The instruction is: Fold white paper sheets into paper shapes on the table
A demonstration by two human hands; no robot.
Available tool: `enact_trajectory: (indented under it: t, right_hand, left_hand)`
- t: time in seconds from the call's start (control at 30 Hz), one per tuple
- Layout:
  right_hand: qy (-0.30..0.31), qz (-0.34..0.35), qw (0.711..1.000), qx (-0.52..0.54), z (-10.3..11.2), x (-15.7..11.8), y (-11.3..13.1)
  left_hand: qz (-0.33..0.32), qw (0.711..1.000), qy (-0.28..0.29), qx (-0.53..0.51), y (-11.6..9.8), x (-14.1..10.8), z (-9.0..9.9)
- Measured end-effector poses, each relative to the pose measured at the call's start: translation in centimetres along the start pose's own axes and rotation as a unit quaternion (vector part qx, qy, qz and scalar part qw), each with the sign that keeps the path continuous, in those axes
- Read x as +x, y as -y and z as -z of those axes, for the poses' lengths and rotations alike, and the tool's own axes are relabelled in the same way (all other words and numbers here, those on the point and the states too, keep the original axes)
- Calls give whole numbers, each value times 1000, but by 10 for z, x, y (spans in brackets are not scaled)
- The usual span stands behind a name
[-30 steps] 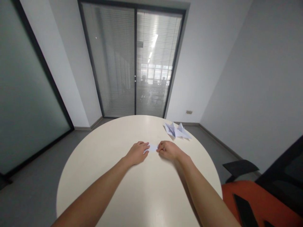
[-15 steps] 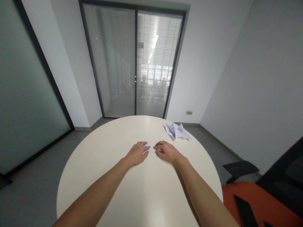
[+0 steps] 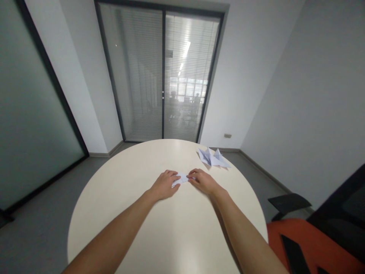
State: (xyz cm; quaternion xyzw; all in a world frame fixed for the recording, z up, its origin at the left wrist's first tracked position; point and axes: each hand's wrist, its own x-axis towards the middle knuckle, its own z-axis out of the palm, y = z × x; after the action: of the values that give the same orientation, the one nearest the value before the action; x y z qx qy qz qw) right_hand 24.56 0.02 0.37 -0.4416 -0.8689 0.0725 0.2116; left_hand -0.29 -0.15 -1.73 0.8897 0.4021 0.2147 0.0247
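Note:
A small folded piece of white paper (image 3: 183,177) lies on the round table between my two hands. My left hand (image 3: 165,184) grips its left part, fingers over the far side and thumb at the near edge. At the other end, my right hand (image 3: 203,181) pinches the paper's right tip between thumb and fingers. Both hands hide parts of the paper, so its full shape cannot be made out. Beyond my right hand, folded white paper figures (image 3: 213,158) with pointed tips stand near the table's far right edge.
The round cream table (image 3: 125,228) fills the space before me. An orange chair (image 3: 302,236) with a black armrest (image 3: 290,203) stands close at the right. Behind the table are a glass door with blinds (image 3: 142,76) and a white wall (image 3: 242,76).
My right hand has shifted slightly to the right and lifted a little, showing more of the paper's middle. My left hand has stayed nearly in place.

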Motion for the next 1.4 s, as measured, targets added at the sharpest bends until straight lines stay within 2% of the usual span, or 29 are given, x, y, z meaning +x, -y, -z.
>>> enact_trajectory:
  t: [0.63, 0.83, 1.07, 1.27, 1.4]
  right_hand:
    - [-25, 30, 999, -7, -4, 1, -1]
    - [-26, 17, 999, 4, -4, 2, 2]
    - [-42, -14, 998, 43, -3, 2, 7]
    - [-68, -10, 995, 68, -5, 3, 5]
    - [-87, -38, 992, 82, -7, 5, 3]
  left_hand:
    - [3, 1000, -23, -16, -4, 1, 2]
    - [1, 999, -35, -22, -5, 1, 2]
    - [41, 995, -71, -61, -6, 2, 5]
    - [80, 991, -92, -50, -9, 3, 8]
    - [107, 988, -103, -34, -10, 5, 11]
